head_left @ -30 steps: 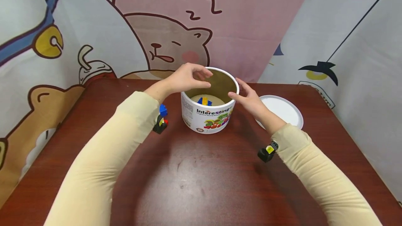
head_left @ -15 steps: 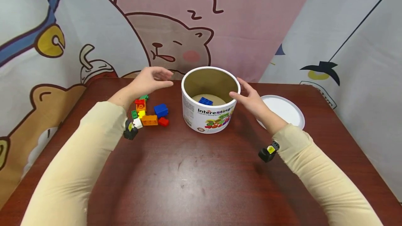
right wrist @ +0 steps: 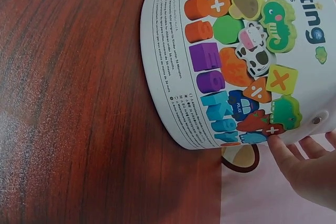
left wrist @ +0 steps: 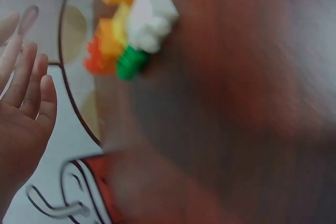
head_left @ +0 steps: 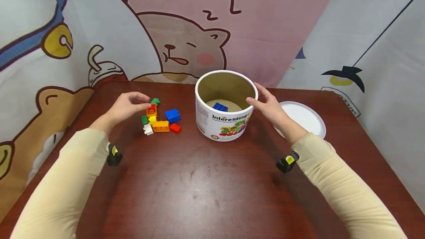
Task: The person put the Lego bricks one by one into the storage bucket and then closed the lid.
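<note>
Bricks [head_left: 161, 126]: Since they look like hard moulded plastic, you can expect them to be light, stiff, a little slippery on their smooth sides and hard to break; pinch one across two opposite side walls, clear of the studs.
Brick cluster: it lies on the left of the tabletop [head_left: 196, 187], well left of the tub [head_left: 220, 124]; the white brick [head_left: 148, 130] is nearest you, the large blue brick [head_left: 173, 115] sits to the right, and a green brick [head_left: 155, 101] is farthest. You cannot tell here which pieces are joined.
Brick in the tub: one blue block [head_left: 220, 107] lies on the tub's floor, studs up.
Printed tub: it stands upright and uncovered in the far middle; its wall looks thin but stiff, so it is probably light and could slide if bumped. Its rim should give you the surest hold.
Left hand [head_left: 127, 105]: your thumb stands apart from your loosely bent fingers, and nothing is held. The hand is over the left side of the cluster, thumb tip close to the red brick [head_left: 152, 107]; whether they touch cannot be told.
Right hand [head_left: 268, 107]: you hold the tub at its right side, thumb over the rim and fingers against the outer wall.
White lid [head_left: 303, 116]: it lies flat to the right of the tub, partly hidden by your right arm [head_left: 295, 132].
</note>
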Motion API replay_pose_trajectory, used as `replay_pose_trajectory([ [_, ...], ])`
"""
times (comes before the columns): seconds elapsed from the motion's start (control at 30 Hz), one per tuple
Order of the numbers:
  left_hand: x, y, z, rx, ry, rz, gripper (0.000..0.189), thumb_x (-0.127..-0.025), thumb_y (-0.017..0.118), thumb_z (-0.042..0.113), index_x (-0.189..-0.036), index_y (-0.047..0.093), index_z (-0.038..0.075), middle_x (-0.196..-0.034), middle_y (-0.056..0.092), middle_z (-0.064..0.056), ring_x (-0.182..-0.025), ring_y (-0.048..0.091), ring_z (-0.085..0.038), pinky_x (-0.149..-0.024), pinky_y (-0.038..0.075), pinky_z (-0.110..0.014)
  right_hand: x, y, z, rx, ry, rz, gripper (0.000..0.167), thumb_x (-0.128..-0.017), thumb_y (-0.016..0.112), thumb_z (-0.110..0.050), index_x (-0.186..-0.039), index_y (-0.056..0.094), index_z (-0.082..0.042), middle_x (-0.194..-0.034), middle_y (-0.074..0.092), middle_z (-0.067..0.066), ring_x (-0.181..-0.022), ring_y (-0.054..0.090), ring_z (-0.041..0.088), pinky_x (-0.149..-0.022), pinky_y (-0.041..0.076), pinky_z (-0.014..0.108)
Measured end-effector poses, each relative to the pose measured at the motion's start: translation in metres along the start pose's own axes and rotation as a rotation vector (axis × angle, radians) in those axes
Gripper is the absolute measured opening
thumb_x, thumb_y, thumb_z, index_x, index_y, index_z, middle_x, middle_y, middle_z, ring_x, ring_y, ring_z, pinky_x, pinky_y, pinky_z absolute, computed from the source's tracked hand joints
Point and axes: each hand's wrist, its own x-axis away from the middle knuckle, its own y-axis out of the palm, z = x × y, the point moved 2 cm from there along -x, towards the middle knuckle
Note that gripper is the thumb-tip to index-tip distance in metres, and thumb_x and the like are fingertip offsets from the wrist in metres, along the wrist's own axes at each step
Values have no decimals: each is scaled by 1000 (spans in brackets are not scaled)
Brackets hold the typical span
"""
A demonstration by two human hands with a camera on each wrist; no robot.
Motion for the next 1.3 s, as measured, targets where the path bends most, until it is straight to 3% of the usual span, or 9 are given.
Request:
replay_pose_trajectory([
  [0.27, 9, 4, -41, -19, -54, 8, 46, -88, 63, 33, -120, 57, 0, -116, 60, -22, -102, 54, -30, -88, 43, -39, 0, 0, 0, -10, -4, -6, 70, -92, 56, -19, -150, 19, -15, -139, 40, 22, -126, 41, 29, -98, 39, 33],
  [0.47, 11, 14, -56, -46, -87, -73, 52, -88, 64, 30, -126, 53, -3, -120, 58, -25, -106, 55, -33, -93, 43, -46, 1, 2, 2, -13, 1, -10, 69, -92, 56, -19, -150, 19, -15, -139, 40, 22, -125, 41, 29, -96, 41, 32],
  [0.57, 10, 17, -59, -71, -117, -107, 54, -88, 64, 33, -127, 52, -3, -121, 57, -24, -106, 54, -33, -95, 43, -47, 1, 1, 1, -14, -3, -7, 69, -92, 56, -18, -150, 19, -15, -138, 40, 22, -124, 42, 27, -93, 41, 27],
  [0.83, 5, 23, -56, -131, -103, -125, 53, -85, 66, 34, -123, 57, -2, -116, 57, -23, -101, 53, -31, -88, 45, -43, 0, 1, 0, -10, 1, 0, 69, -91, 56, -18, -150, 20, -15, -138, 41, 22, -124, 42, 27, -93, 40, 25],
  [1.3, 6, 20, -59, -125, -85, -76, 48, -84, 68, 35, -115, 60, -1, -109, 61, -20, -95, 55, -29, -83, 45, -36, 0, 1, 1, -7, -3, -1, 69, -91, 56, -18, -150, 20, -15, -138, 41, 22, -125, 41, 28, -95, 39, 28],
])
